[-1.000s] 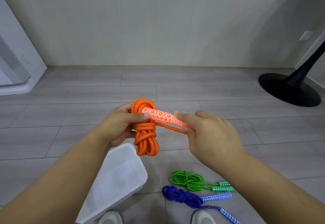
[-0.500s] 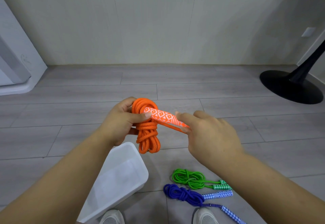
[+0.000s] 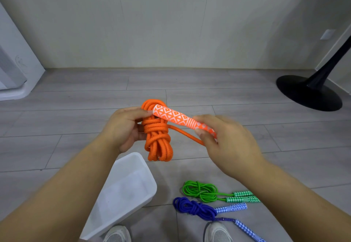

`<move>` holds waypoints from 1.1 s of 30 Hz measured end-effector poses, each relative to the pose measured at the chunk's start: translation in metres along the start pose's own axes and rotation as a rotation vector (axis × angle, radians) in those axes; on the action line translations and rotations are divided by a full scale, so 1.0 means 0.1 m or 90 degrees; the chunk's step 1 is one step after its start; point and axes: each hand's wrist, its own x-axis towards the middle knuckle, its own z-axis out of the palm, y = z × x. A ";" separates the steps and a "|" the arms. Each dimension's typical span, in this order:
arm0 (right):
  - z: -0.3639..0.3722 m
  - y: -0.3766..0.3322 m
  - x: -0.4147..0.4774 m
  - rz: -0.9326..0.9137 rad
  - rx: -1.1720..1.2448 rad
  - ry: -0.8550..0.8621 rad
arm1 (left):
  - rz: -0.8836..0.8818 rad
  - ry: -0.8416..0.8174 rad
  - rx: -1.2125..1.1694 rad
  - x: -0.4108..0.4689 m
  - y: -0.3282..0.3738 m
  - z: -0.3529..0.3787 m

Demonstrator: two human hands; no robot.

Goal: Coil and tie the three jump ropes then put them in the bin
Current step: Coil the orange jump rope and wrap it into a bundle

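Two grey shoes (image 3: pixel 117 234) at the bottom edge; just beyond the left one, the white plastic bin (image 3: pixel 152 181) stands on the floor; right of it the blue jump rope (image 3: pixel 191 206) and, just past that, the green jump rope (image 3: pixel 199 190) lie coiled side by side; higher up, in the air, the left hand (image 3: pixel 123 127) curls round the wrapped orange jump rope (image 3: pixel 158 139), thumb on top; the right hand (image 3: pixel 228 141) pinches its orange-and-white handle (image 3: pixel 178 117), a loose strand running back to the coil; far right, a black pedestal base (image 3: pixel 307 93).
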 end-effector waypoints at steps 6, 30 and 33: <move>0.03 0.02 -0.01 -0.012 -0.002 -0.037 | -0.035 -0.007 0.101 0.01 -0.04 0.00; -0.15 -0.29 -0.09 -0.117 -0.255 -0.122 | -0.017 0.090 0.145 0.00 -0.10 0.05; -0.19 -0.36 -0.09 -0.109 -0.252 -0.144 | -0.007 0.097 0.145 -0.01 -0.11 0.08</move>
